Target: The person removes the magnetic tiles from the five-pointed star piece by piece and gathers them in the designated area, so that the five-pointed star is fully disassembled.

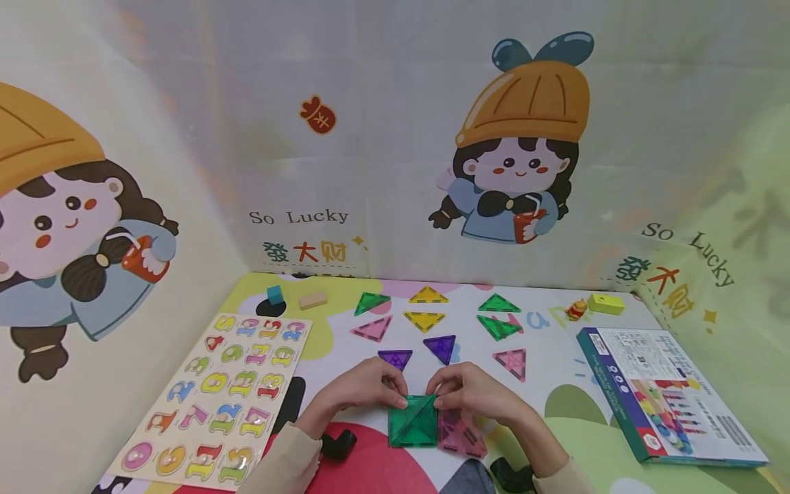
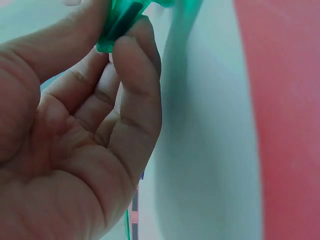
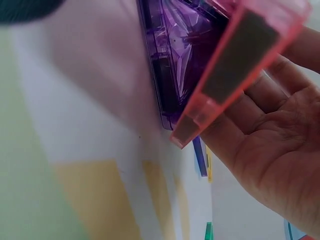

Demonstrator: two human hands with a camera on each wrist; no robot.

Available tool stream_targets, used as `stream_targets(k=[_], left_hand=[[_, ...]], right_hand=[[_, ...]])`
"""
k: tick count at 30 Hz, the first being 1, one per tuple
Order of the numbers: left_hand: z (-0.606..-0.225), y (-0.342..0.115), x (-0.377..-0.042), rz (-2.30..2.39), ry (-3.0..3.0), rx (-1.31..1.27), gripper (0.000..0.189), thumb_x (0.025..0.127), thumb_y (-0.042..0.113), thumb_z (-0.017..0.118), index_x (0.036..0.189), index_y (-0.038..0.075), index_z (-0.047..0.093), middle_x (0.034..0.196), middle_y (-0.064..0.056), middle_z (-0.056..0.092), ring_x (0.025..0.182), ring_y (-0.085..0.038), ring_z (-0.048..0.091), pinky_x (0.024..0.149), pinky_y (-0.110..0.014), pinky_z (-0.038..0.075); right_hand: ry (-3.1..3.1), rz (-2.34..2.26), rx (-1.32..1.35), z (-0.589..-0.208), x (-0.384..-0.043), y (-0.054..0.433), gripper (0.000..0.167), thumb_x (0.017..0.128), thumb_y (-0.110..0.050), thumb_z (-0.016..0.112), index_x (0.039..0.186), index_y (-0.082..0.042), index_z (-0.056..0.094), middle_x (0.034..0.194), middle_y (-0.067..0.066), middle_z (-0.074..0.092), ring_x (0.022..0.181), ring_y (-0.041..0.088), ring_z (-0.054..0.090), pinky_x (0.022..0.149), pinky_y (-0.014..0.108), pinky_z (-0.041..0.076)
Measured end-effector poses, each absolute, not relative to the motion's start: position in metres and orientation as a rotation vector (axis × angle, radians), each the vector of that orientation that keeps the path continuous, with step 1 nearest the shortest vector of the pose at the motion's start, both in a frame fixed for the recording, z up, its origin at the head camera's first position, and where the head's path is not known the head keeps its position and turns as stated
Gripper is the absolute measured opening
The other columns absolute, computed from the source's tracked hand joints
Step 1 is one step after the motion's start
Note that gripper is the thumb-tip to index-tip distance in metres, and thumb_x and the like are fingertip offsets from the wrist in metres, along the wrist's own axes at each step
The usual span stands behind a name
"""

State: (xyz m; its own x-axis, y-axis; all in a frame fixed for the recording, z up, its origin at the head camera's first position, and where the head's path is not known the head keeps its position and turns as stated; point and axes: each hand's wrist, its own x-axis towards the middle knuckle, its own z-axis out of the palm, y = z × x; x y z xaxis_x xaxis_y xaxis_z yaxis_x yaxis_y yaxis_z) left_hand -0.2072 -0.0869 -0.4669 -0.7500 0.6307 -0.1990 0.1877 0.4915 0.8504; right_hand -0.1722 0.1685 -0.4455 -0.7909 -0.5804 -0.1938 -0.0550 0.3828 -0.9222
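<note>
Close in front of me stands a green translucent magnetic tile square with a diagonal line across it. At its upper left corner, my left hand pinches the green edge between thumb and fingers; the left wrist view shows the grip on a green corner. My right hand has thumb and forefinger at the square's upper right corner. Against the square's right side is a pink tile. In the right wrist view this pink tile covers my right fingertips, with a purple tile beside it.
Beyond my hands lie several triangular tiles: purple, yellow, green and pink. A number puzzle board lies left, a box right. Small blocks and a figurine sit at the back.
</note>
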Motion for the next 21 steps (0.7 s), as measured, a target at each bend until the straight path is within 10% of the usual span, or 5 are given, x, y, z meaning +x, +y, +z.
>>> stream_targets(k=[21], left_hand=[[-0.444,-0.145,-0.225,1.411,2.3,0.42,0.019,0.089,0.023,0.075,0.096,0.006,0.073,0.085,-0.004,0.067,0.08,-0.014,0.066,0.077,-0.03,0.059]], right_hand=[[2.125,-1.429,-0.522,-0.447,-0.174,0.171,0.015,0.089,-0.014,0.07,0.1,-0.004,0.07,0.086,0.005,0.073,0.074,0.007,0.059,0.066,0.023,0.049]])
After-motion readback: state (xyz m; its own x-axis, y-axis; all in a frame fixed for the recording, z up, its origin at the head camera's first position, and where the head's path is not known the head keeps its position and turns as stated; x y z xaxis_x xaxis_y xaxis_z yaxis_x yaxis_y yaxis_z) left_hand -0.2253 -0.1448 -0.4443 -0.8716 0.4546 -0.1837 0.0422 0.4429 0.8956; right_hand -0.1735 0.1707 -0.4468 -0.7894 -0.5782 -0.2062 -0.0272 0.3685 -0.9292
